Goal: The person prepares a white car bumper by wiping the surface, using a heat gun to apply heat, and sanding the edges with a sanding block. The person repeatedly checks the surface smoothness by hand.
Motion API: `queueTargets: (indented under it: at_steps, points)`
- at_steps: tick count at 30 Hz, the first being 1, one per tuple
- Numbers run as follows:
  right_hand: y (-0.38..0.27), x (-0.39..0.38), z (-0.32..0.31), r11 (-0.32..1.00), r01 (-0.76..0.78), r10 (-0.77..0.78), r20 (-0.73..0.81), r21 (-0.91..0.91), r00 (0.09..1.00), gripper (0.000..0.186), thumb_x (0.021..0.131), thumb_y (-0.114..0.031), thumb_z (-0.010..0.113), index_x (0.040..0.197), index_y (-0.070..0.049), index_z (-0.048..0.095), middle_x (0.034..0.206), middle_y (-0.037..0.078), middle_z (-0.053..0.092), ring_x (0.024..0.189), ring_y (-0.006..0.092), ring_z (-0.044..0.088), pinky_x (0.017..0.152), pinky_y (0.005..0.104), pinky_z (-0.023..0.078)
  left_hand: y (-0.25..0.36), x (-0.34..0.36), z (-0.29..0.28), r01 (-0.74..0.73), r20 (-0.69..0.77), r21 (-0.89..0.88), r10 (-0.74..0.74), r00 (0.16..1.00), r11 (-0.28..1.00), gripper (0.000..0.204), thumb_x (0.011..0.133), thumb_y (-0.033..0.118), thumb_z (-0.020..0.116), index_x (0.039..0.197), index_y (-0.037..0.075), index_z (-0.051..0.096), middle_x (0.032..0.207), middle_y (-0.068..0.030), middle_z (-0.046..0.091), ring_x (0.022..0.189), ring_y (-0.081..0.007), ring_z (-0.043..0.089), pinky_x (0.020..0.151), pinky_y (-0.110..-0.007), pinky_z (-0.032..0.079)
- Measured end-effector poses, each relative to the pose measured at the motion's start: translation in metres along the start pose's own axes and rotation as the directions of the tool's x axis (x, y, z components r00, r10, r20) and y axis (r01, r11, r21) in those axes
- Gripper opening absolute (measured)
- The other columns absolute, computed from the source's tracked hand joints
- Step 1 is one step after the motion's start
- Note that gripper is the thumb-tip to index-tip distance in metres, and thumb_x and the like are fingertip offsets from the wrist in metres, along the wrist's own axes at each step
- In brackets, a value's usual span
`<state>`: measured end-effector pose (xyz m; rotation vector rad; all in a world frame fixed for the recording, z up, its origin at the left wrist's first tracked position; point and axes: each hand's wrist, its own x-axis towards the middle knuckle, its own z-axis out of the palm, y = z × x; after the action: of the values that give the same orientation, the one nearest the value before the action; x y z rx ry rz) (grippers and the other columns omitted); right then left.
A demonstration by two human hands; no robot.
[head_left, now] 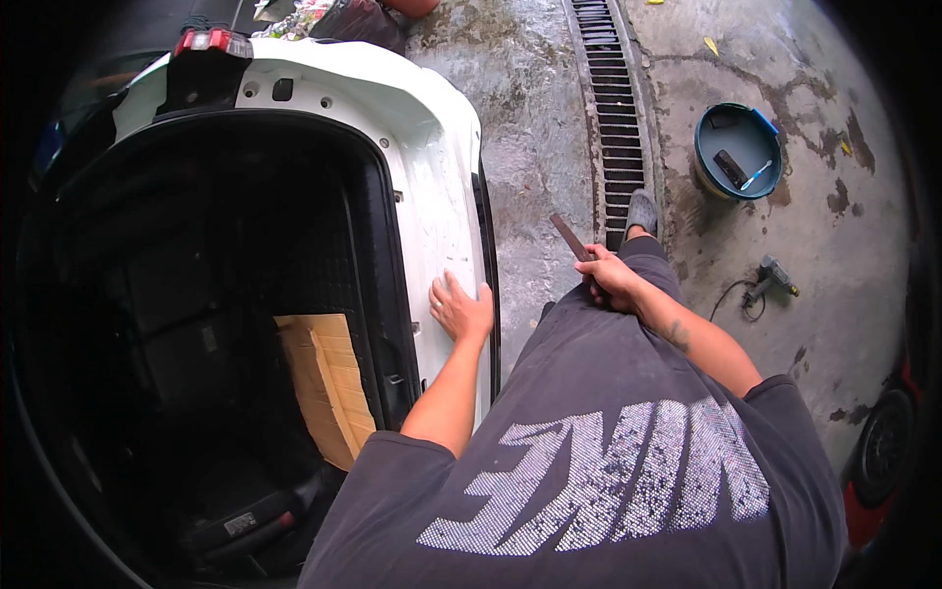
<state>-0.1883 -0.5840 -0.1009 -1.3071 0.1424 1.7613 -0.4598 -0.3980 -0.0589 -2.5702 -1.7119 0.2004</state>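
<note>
My left hand [461,308] lies flat on the white rear body panel [429,187] of a car, its fingers spread beside the trunk opening. Nothing is in it. In my right hand [610,276], held before my body near the thigh, is a flat, narrow brown strip [569,238]. Its free end points up and to the left, toward the car. The fingers wrap around its lower end and hide that part. I cannot tell whether it is a file or a sanding stick.
The dark trunk holds a piece of cardboard [329,388]. A slotted floor drain [614,118] runs ahead. On the concrete at right stand a bucket [700,162] of water with a dark block and a small brush, and a corded power tool [770,280]. Bags [358,25] lie behind the car.
</note>
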Motion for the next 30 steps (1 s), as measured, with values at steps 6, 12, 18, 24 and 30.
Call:
queueTargets:
  at_steps: [6,12,18,24,30]
  points:
    - [-0.018,0.031,-0.014,0.993,-0.118,0.118,0.014,-0.015,0.993,0.065,0.104,-0.027,0.072,0.16,-0.024,0.04,0.091,0.002,0.053,0.066,0.0138,0.049,0.055,0.0357,0.042,-0.011,0.162,-0.109,-0.5,-0.095,0.358,0.564,0.82,0.788,0.077,0.089,0.043,0.081,0.152,0.005,0.061,0.156,-0.0189,0.056,0.155,-0.04,0.041,0.124,-0.056,0.034]
    - [-0.072,0.056,-0.03,0.996,-0.085,0.085,-0.042,0.004,0.995,0.068,0.102,-0.028,0.073,0.162,-0.021,0.041,0.099,0.005,0.056,0.065,0.0143,0.05,0.054,0.0357,0.043,0.05,0.311,-0.196,-0.601,0.349,0.648,0.519,0.78,0.468,0.076,0.102,0.047,0.067,0.164,0.006,0.049,0.171,-0.0107,0.046,0.166,-0.0331,0.028,0.133,-0.058,0.02]
    - [-0.1,0.082,-0.049,0.995,-0.089,0.091,-0.055,0.048,0.994,0.074,0.101,-0.026,0.073,0.164,-0.015,0.037,0.093,0.005,0.056,0.059,0.014,0.049,0.045,0.0334,0.041,0.066,0.357,-0.181,-0.741,0.607,0.61,0.436,0.665,0.28,0.076,0.105,0.049,0.062,0.163,0.003,0.049,0.172,-0.0112,0.046,0.167,-0.0317,0.026,0.133,-0.06,0.021]
    - [-0.112,0.091,-0.057,0.984,-0.122,0.133,-0.083,0.129,0.988,0.079,0.1,-0.027,0.073,0.167,-0.015,0.033,0.088,0.003,0.054,0.06,0.0123,0.049,0.046,0.0321,0.04,0.068,0.347,-0.181,-0.788,0.609,0.581,0.533,0.587,0.204,0.069,0.103,0.047,0.066,0.156,0.003,0.057,0.162,-0.0156,0.055,0.16,-0.0342,0.038,0.13,-0.058,0.026]
    - [-0.1,0.096,-0.052,0.984,-0.11,0.12,-0.063,0.141,0.991,0.078,0.101,-0.026,0.072,0.168,-0.014,0.032,0.082,0.0,0.052,0.059,0.0118,0.049,0.046,0.0318,0.039,0.078,0.331,-0.161,-0.804,0.533,0.5,0.618,0.578,0.322,0.064,0.099,0.039,0.072,0.154,0.007,0.06,0.153,-0.0202,0.06,0.152,-0.0369,0.047,0.126,-0.057,0.031]
